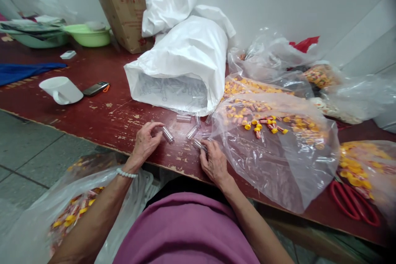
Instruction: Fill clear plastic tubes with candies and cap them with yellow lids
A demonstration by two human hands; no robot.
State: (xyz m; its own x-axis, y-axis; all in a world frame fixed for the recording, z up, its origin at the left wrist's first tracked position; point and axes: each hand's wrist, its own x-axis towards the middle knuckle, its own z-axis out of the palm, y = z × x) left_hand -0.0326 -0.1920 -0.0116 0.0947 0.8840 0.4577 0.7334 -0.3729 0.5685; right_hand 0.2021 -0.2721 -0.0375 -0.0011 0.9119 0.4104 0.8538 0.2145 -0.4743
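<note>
My left hand (147, 141) pinches one end of a clear plastic tube (168, 135) between thumb and fingertips, just above the table. To its right, my right hand (214, 162) has its fingers closed on another clear tube (200, 145). Between and beyond my hands, several loose clear tubes (183, 118) lie on the worn red table (111, 126). Behind them, a white sack (188, 45) lies with its mouth facing me, and many more clear tubes show inside. A clear plastic bag (269, 173), right of my right hand, holds many small yellow-capped tubes (256, 126) with red-and-white contents.
On the left are a white mug (61, 90), a dark phone-like device (95, 88) and green basins (89, 35). A cardboard box (128, 16) stands behind. Red-handled scissors (354, 203) lie at the right edge. Below the table edge, another bag (77, 210) holds yellow-capped tubes.
</note>
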